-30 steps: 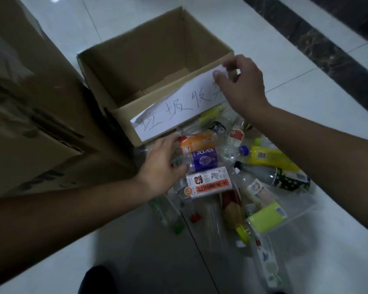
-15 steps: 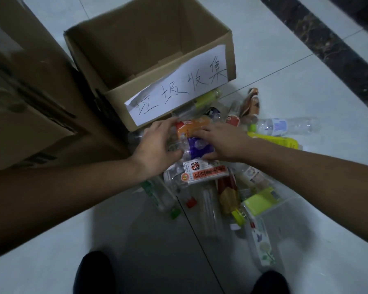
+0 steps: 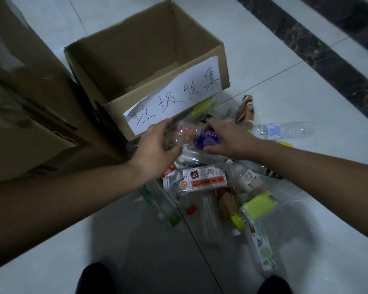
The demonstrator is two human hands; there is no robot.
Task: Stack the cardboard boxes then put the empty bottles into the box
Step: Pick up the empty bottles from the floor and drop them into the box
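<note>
An open cardboard box (image 3: pixel 224 60) with a white handwritten paper label (image 3: pixel 176 96) stands on the floor; its inside looks bare. In front of it lies a pile of empty plastic bottles (image 3: pixel 204 181). My left hand (image 3: pixel 155 145) and my right hand (image 3: pixel 227 136) together clasp a clump of bottles just below the label: a clear one (image 3: pixel 181 134) at the left hand and a purple-labelled one (image 3: pixel 206 140) at the right hand. The bottles under my palms are partly hidden.
A large closed cardboard box (image 3: pixel 26 107) stands at the left, touching the open box. A clear bottle (image 3: pixel 283 130) and a brown bottle (image 3: pixel 245 110) lie to the right. A clear plastic bag (image 3: pixel 302 221) lies by the pile. My shoes (image 3: pixel 95 279) show at the bottom edge.
My right hand left the box's label and came down onto the purple-labelled bottle. Both hands closed on the bottles and raised them slightly toward the box front.
</note>
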